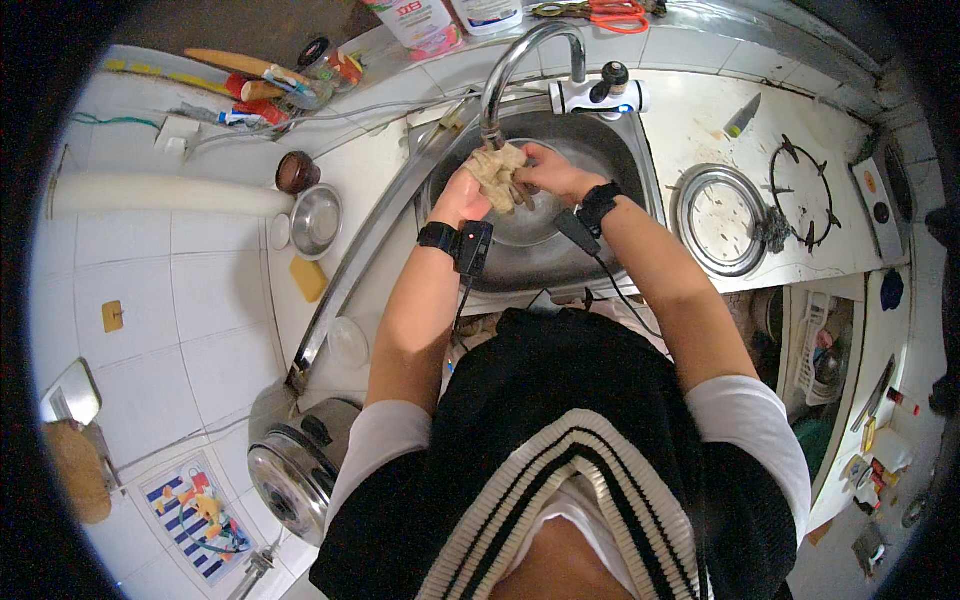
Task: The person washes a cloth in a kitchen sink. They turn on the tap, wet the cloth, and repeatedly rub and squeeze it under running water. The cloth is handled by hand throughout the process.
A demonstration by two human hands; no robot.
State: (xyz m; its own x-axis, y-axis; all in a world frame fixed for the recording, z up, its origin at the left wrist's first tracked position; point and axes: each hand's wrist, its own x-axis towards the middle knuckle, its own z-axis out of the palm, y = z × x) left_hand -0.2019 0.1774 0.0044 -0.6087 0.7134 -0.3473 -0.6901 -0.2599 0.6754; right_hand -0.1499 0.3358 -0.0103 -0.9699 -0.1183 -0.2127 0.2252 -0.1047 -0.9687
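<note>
A crumpled beige cloth point(496, 178) is between my two hands, just under the spout of the chrome faucet point(491, 112). My left hand point(463, 193) supports it from the left, palm partly showing. From the right, my right hand point(551, 174) pinches the cloth's edge with bent fingers. Below the hands, a round metal basin point(525, 229) sits in the stainless steel sink point(600, 255). Whether water runs from the spout is hard to tell. Both wrists wear black straps with small devices.
Right of the sink are a metal ring point(684, 225), a steel scouring pad point(771, 229), a gas burner's pan support point(775, 180) and a knife point(744, 116). On the left stand a metal bowl point(316, 221), a brown pot point(297, 172) and a yellow sponge point(308, 279). Bottles and orange-handled scissors point(619, 16) lie behind the faucet.
</note>
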